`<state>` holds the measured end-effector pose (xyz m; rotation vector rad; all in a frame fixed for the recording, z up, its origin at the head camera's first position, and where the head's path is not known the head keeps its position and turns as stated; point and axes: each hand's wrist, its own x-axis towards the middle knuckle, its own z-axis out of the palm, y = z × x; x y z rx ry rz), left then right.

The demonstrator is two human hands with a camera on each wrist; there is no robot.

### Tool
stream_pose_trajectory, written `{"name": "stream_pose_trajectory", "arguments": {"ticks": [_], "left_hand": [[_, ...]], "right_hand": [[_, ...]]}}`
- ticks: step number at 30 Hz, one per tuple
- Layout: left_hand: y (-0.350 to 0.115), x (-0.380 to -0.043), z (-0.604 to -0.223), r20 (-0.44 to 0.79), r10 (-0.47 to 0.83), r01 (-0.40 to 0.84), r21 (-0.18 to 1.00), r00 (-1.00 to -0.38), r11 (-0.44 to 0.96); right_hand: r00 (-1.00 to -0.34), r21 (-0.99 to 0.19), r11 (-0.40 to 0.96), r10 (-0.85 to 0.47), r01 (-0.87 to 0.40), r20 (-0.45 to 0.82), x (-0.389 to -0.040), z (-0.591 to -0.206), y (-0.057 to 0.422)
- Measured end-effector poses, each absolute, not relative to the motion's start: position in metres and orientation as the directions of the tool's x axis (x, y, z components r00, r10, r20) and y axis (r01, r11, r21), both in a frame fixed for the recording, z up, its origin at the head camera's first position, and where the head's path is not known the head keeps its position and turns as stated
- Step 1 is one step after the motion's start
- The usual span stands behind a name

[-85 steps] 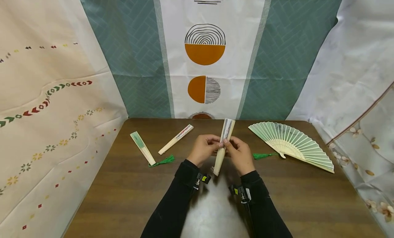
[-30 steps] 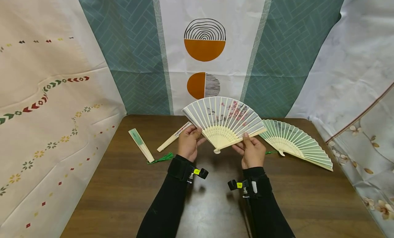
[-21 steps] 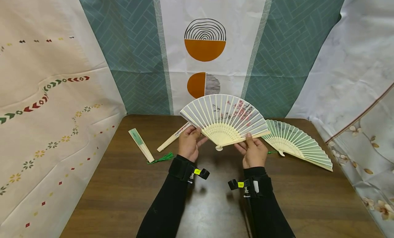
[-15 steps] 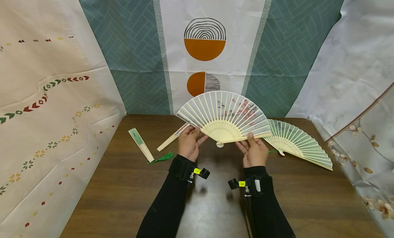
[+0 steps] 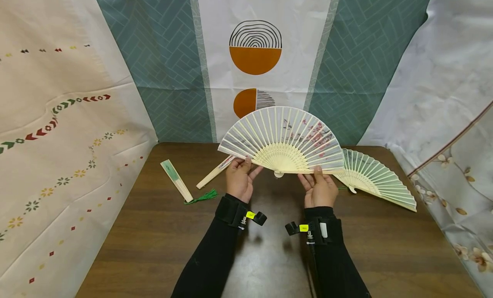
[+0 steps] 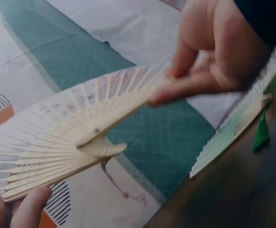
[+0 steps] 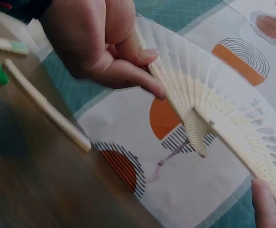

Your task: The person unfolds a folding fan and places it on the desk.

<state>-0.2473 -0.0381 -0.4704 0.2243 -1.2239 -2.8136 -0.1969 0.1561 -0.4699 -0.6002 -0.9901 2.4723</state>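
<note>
Both hands hold up a spread folding fan (image 5: 279, 139) of pale cream ribs and whitish cloth with red blossoms at its right. My left hand (image 5: 239, 180) pinches the left outer rib between thumb and fingers. At the opposite end, my right hand (image 5: 320, 189) pinches the right outer rib. The fan's pivot end points down between the hands, and a thin cord hangs from it in both wrist views. In the left wrist view the right hand (image 6: 219, 52) grips the rib from above; the left hand's fingertips (image 6: 31, 206) show at the lower left.
A spread green fan (image 5: 379, 178) lies at the table's right, partly behind the held one. At left lie a folded green fan (image 5: 177, 181) with a green tassel (image 5: 206, 196) and a folded cream fan (image 5: 212, 177), partly hidden. Patterned cloths hang around the wooden table (image 5: 154, 246).
The held fan was folded at first, then was spread by the hands. Over the last second it has widened further and risen, its right rib turning level as the right hand shifted slightly right.
</note>
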Motion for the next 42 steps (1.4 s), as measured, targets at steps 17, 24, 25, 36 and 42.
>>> {"name": "stream_pose_trajectory", "arguments": {"ticks": [17,24,25,36,42], "left_hand": [[-0.022,-0.246,-0.475,-0.178,-0.179,0.014,0.67,-0.968,-0.742],[-0.019,-0.245,-0.478,-0.199,-0.192,0.011,0.665,-0.961,-0.746],[-0.019,-0.244,-0.479,-0.196,-0.192,0.012,0.668,-0.962,-0.744],[0.0,-0.237,-0.501,-0.285,-0.038,-0.187,0.717,-0.958,-0.672],[0.007,-0.227,-0.518,-0.378,0.093,-0.379,0.814,-0.921,-0.44]], "right_hand": [[-0.797,-0.599,-0.757,0.518,-0.26,-0.31,-0.197,-0.474,0.158],[-0.782,-0.622,-0.748,0.525,-0.234,-0.337,-0.197,-0.473,0.159],[-0.781,-0.625,-0.746,0.525,-0.229,-0.34,-0.196,-0.474,0.159],[-0.786,-0.632,-0.743,0.519,-0.22,-0.335,-0.153,-0.492,0.184],[-0.761,-0.608,-0.769,0.51,-0.194,-0.401,-0.11,-0.511,0.208]]}}
